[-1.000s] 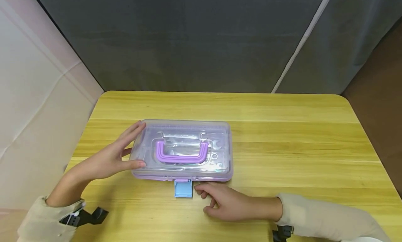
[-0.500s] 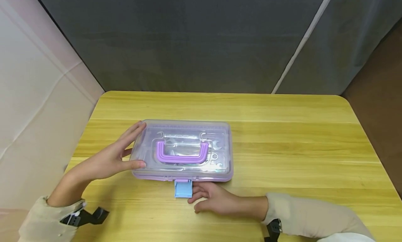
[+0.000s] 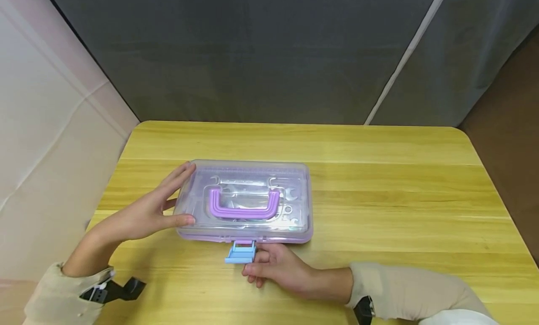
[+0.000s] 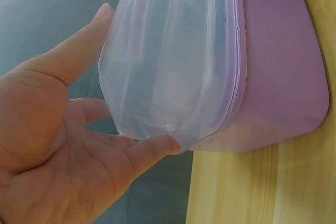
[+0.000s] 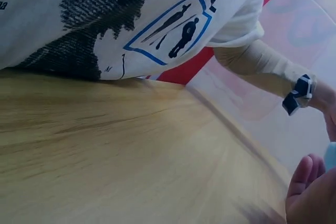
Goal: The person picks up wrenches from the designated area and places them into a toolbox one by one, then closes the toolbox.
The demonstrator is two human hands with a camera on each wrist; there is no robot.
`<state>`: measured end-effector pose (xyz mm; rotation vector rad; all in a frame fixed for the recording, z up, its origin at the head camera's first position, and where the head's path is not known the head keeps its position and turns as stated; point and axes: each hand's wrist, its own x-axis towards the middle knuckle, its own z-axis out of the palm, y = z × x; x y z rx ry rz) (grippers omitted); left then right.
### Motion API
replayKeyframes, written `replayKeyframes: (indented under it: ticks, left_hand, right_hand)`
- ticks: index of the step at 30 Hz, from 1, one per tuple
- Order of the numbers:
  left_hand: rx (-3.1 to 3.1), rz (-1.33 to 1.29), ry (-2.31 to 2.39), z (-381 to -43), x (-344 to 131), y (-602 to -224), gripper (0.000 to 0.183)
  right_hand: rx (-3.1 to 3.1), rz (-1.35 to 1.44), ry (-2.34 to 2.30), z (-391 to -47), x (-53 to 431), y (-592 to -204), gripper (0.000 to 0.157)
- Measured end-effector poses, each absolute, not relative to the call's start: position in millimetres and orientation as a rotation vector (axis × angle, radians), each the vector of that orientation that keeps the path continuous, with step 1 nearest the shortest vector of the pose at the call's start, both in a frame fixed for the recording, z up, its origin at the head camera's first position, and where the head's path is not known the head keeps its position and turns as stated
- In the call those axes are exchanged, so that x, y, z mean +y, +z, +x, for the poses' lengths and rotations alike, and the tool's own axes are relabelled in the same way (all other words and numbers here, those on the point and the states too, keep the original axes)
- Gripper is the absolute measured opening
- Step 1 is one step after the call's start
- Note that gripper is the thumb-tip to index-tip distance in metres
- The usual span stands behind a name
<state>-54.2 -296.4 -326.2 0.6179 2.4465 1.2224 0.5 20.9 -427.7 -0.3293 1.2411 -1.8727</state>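
A purple toolbox (image 3: 202,205) with a clear lid lies lengthwise on the wooden table, its purple handle (image 3: 244,214) folded down on top. Metal wrenches (image 3: 290,194) show through the lid. My left hand (image 3: 145,217) holds the box's left end, thumb on the lid near the front and fingers at the far corner. In the left wrist view the fingers (image 4: 152,150) lie on the lid's rounded edge. At the front, a light-blue latch (image 3: 241,255) sticks out, tilted upward. My right hand (image 3: 286,269) has its curled fingers at the latch's right side and underside.
The table (image 3: 400,198) has pale wood grain and stretches beyond the box on both sides. A dark grey curtain (image 3: 252,58) hangs behind it, with a white sheet (image 3: 50,128) along the left.
My right hand has moved left along the box's front to the latch. The latch has swung up from its hanging position. My left hand and the box have stayed put.
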Motion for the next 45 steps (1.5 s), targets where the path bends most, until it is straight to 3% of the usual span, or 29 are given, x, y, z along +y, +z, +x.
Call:
replayKeyframes:
  ticks: [3,10,21,33,45]
  left_hand:
    - [2.443,0.614,1.225,-54.3,-296.6,-325.9,0.108]
    - [2.437,0.607,1.234,-54.9,-296.7,-326.0,0.107]
    - [2.431,0.607,1.242,-56.3,-296.5,-326.4,0.107]
    - [2.425,0.602,1.245,-56.8,-297.2,-327.3,0.107]
    - [2.412,0.678,1.248,-63.5,-297.2,-326.3,0.108]
  right_hand:
    - [1.243,-0.286,-1.88,1.7,17.0,-424.6,0.035]
    - [1.274,-0.156,-1.851,3.1,3.8,-415.4,0.05]
    - [1.409,-0.109,-1.805,5.8,-5.4,-416.8,0.055]
    - [1.528,-0.08,-1.786,4.4,0.5,-432.4,0.035]
    - [1.664,-0.095,-1.75,4.2,-1.4,-440.2,0.032]
